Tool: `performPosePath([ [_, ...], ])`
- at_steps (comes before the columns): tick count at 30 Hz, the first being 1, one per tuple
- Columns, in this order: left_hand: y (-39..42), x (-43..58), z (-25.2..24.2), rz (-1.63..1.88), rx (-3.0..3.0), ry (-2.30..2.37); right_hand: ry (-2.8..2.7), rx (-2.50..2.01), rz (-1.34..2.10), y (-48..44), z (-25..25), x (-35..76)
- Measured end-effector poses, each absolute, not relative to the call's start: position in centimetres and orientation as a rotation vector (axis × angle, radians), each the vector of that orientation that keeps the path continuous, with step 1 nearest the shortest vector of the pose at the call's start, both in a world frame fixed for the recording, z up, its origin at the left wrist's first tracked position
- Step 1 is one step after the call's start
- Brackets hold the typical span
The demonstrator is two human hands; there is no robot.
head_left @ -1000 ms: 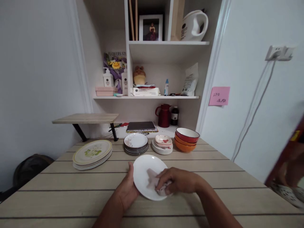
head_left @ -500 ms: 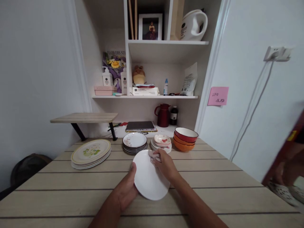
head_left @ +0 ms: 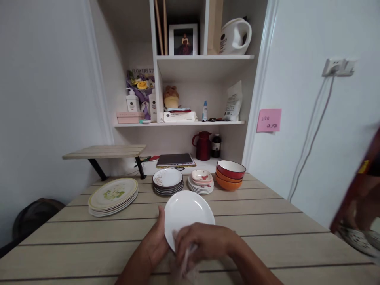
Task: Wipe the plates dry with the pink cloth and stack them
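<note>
A round white plate (head_left: 189,209) is tilted over the middle of the table. My left hand (head_left: 154,243) grips its left edge, with the thumb up along the rim and the fingers underneath. Over the near part of the plate, my right hand (head_left: 204,242) is closed on a pale, crumpled cloth (head_left: 187,262), smeared by motion. The cloth hangs down past the plate's near rim, which it and the hand partly hide.
Behind the plate stand dark-rimmed plates (head_left: 168,179), small dishes (head_left: 202,183) and red and orange bowls (head_left: 229,174). Large yellow-rimmed plates (head_left: 114,194) lie stacked at left, near a small raised shelf (head_left: 103,151). A red jug (head_left: 203,146) stands at the back.
My right hand has moved with the cloth from the plate's far right edge to its near edge. My left hand keeps its hold on the left rim.
</note>
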State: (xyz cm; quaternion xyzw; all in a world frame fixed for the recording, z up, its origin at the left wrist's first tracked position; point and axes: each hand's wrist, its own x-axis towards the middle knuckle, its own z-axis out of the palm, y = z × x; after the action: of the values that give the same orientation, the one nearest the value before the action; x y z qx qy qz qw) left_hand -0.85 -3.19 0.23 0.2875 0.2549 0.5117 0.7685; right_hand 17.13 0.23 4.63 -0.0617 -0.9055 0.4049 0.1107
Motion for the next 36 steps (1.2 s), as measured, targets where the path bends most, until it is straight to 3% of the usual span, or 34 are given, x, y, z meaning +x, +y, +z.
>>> performPosePath([
  [4,-2.9,-1.1,-0.1,1.109,0.631,0.494,-2.717,-0.593,1.271,1.8,4.6,20.4],
  [7,-2.9,-1.1,0.0,1.099,0.603,0.500,-2.444,-0.980,0.980,3.2,4.3,21.3],
  [12,-3.1,-0.9,0.3,1.114,0.580,0.525,-2.029,-1.184,0.605,4.5,2.8,18.8],
  [17,-3.2,-0.8,0.7,1.127,0.552,0.532,-1.968,-1.175,0.600,3.8,1.9,16.0],
  [23,-2.7,-0.8,0.2,1.163,0.545,0.488,-2.301,-0.778,0.933,2.3,2.4,17.0],
  [30,-2.8,-0.9,0.3,1.158,0.534,0.457,-2.540,-0.785,0.805,2.2,4.5,20.1],
  [36,-2.8,-0.6,0.4,1.124,0.538,0.562,-2.410,-0.713,0.782,1.7,3.3,15.9],
])
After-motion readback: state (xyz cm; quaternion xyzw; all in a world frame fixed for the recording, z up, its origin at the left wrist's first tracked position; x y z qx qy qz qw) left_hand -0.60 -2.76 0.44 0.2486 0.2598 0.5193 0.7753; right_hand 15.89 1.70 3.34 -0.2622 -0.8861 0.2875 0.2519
